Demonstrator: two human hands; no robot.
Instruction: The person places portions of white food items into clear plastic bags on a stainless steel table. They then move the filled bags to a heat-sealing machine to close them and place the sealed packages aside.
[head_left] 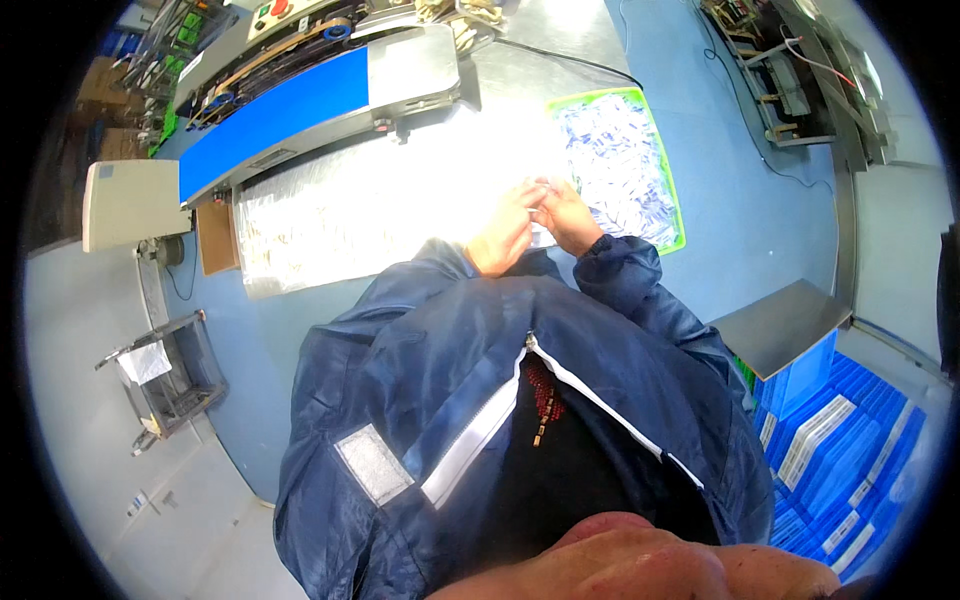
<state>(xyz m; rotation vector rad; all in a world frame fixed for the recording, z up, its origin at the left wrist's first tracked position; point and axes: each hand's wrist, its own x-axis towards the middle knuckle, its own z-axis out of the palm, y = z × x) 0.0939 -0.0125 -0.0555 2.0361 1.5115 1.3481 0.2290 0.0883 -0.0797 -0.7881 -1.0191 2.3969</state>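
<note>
My left hand (502, 232) and my right hand (570, 216) meet at the near edge of a brightly lit table. Their fingertips are pinched together around something small, lost in the glare. Just right of my right hand is a green-rimmed tray (677, 210), filled with many small white and blue pieces like slim packets (615, 150). Left of my left hand, a clear plastic sheet or bag (290, 235) covers the tabletop, with small pale items under or on it that are washed out by light.
A machine with a blue conveyor belt (290, 120) runs along the table's far left side. A black cable (570, 62) crosses the back. Blue crates (830, 440) are stacked at lower right beside a metal panel (785, 325). A metal frame stand (175, 380) stands at left.
</note>
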